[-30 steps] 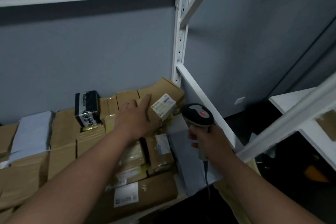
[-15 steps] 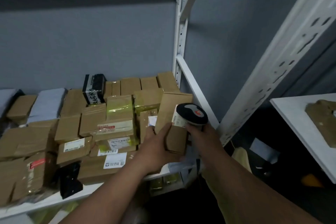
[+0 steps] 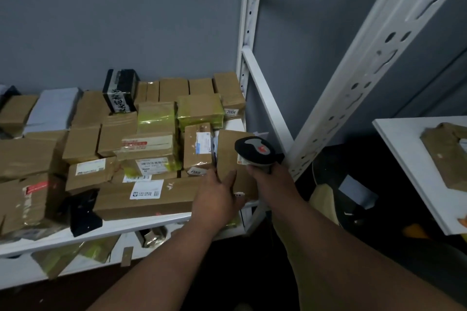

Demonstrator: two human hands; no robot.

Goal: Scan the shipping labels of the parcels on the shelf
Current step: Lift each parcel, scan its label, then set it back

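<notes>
Several brown cardboard parcels with white shipping labels lie piled on a white shelf. At the shelf's right end stands a tall brown parcel. My left hand holds its lower front, thumb against the face and fingers hidden under it. My right hand grips the handle of a black and grey barcode scanner, whose head sits right against the parcel's label, mostly covering it.
White perforated shelf posts rise at the right. A second white shelf at far right carries a brown parcel. More packets lie on the lower shelf. A grey wall stands behind.
My left hand pulled the tall parcel from the back of the pile to the shelf's front right corner, and the scanner closed in on its label. My view backed away and dropped lower.
</notes>
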